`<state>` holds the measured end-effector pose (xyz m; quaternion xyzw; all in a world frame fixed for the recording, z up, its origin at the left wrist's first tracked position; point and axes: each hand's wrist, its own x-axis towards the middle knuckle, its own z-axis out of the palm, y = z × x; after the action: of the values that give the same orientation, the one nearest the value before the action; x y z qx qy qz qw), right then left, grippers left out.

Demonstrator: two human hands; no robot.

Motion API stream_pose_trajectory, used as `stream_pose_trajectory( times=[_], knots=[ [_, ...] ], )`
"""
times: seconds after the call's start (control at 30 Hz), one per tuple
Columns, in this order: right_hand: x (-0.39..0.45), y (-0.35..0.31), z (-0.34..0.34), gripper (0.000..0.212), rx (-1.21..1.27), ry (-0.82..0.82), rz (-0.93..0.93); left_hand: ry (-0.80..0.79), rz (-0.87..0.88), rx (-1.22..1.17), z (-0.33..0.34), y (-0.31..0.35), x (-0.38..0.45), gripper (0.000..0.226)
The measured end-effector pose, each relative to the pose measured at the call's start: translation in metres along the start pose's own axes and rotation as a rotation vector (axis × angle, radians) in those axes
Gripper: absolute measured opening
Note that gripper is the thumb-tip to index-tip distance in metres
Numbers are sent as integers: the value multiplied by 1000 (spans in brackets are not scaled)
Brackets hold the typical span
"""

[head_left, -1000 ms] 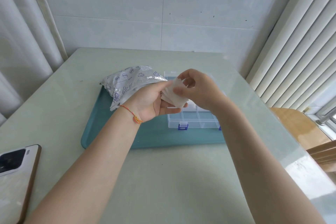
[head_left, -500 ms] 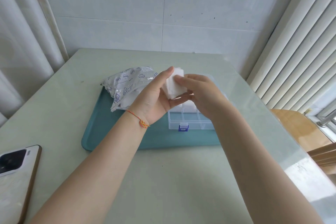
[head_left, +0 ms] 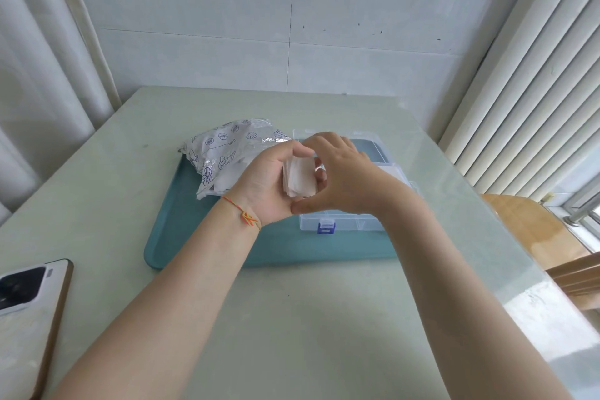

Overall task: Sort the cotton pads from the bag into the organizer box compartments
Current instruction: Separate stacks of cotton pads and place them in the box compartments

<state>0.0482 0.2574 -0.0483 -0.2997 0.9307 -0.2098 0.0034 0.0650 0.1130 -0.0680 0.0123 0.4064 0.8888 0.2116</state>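
Note:
A stack of white cotton pads (head_left: 298, 178) stands on edge in my left hand (head_left: 269, 185), whose fingers curl round it above the tray. My right hand (head_left: 344, 178) cups the stack from the right, its thumb under the pads and its fingers over the top. The silvery printed bag (head_left: 227, 149) lies on the left part of the teal tray (head_left: 201, 237), with white pads showing at its mouth. The clear organizer box (head_left: 344, 222) with a blue latch sits on the tray under my hands, lid open behind; most compartments are hidden.
A phone (head_left: 29, 312) lies at the table's near left edge. A wall and curtain stand behind and to the left, blinds on the right. A wooden chair (head_left: 535, 230) is beyond the table's right edge.
Both hands have lowered slightly with the stack of pads. My left fingers, straight before, now curl round the stack, and my right hand has closed over it from the right.

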Motion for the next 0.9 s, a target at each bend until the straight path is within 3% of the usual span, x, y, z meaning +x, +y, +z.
stream_pose_trajectory(
  times=[0.13,0.33,0.53,0.67,0.73,0.83,0.9],
  knots=[
    [-2,-2,-6,71,119,25,-55,25,-29,76,-6,3,0,18],
    [0,-1,-1,73,170,17,-46,24,-26,122,-1,3,-3,12],
    [0,-1,-5,69,269,44,-59,52,-47,28,-7,3,0,28],
    [1,-2,1,86,194,-7,-58,62,-16,89,-5,2,0,44],
    [3,-3,3,85,170,-13,-50,57,-57,107,-4,2,0,53],
    [1,-1,1,78,128,23,-66,59,-69,78,0,3,-2,42],
    [0,-1,-1,86,66,-4,-50,19,-48,56,4,2,-4,43]
  ],
)
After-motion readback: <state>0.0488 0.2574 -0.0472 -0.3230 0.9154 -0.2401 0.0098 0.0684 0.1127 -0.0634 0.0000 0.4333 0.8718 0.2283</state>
